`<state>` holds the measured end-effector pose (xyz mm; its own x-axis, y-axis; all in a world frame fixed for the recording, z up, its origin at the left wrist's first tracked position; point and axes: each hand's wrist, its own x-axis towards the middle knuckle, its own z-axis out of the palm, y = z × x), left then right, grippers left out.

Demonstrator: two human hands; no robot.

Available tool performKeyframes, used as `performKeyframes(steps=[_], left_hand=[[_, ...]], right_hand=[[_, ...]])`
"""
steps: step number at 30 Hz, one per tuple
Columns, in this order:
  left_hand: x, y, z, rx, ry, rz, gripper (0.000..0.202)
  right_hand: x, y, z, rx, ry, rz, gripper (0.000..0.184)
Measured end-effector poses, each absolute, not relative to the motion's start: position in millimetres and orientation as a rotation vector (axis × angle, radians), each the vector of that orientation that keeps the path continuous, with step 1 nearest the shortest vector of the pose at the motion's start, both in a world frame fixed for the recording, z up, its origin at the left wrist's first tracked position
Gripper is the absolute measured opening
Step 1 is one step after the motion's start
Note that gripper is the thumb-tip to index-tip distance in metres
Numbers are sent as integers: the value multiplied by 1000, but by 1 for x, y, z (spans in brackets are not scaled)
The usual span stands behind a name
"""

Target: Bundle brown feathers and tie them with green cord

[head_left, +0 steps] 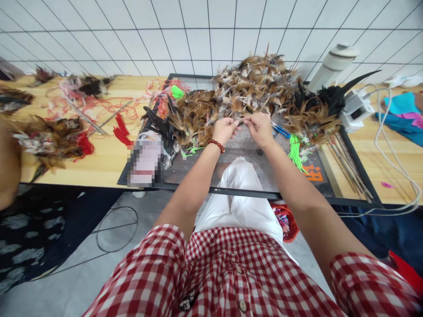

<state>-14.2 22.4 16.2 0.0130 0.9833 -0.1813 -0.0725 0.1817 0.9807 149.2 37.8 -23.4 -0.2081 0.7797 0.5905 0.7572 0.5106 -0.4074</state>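
My left hand (225,130), with a red bead bracelet (216,145) on the wrist, is closed in a pinch just above the dark work tray (205,171). My right hand (260,127) is also closed, its fingertips meeting the left hand's. Between the fingers I can make out a small pale piece, probably a feather quill, too small to name for sure. Right behind both hands lies a big heap of brown feathers (254,83). Another bunch of brown and black feathers (191,116) lies to the left of my left hand.
Green cords (295,152), blue scissors (280,130) and thin sticks (350,169) lie on the tray's right side. A white device (355,108) with a cable stands at the right. Red threads (120,130) and feather bundles (53,138) cover the wooden table on the left, beside another person (9,167).
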Motion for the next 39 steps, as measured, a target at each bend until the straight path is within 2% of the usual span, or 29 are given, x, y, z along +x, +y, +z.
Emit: performKeyframes(steps=[7, 11, 15, 24, 28, 34, 39], left_hand=[[-14, 18, 16, 1041, 1184, 1021, 20], [-14, 20, 12, 1080, 1168, 986, 27], [-16, 21, 16, 993, 1115, 1093, 30], [-22, 24, 20, 790, 904, 1298, 15], [-20, 23, 18, 838, 952, 1262, 15], [-14, 21, 11, 1106, 1132, 1050, 28], [-15, 24, 10, 973, 1157, 1137, 24]], right_hand=[[147, 35, -24, -1286, -1980, -6, 45], [148, 35, -25, -1307, -1954, 17, 41], [158, 43, -31, -1366, -1769, -35, 40], [173, 57, -49, -1382, -1520, -27, 44], [159, 48, -42, -1298, -1595, 78, 46], [132, 32, -25, -1102, -1751, 263, 54], [154, 48, -36, -1249, -1630, 137, 44]])
